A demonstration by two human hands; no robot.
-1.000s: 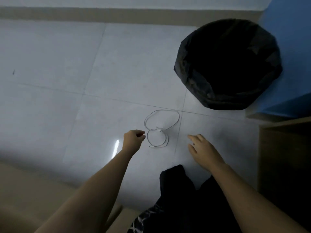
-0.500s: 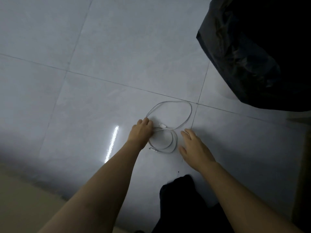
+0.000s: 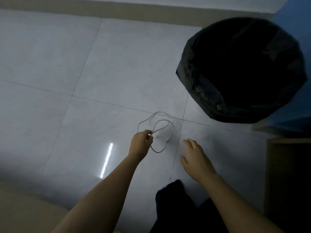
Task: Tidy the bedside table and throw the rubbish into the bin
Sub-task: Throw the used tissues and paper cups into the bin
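Cable (image 3: 157,127) pinched in our left hand (image 3: 140,143), loops dangling.
Our right hand (image 3: 195,155) hovers open and empty just beside it, bin (image 3: 202,91) beyond both.

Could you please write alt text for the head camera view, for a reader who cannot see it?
A person's left hand pinches a looped white cable just above a pale tiled floor, while the open right hand hovers beside it, holding nothing. A bin lined with a black bag stands at the upper right.
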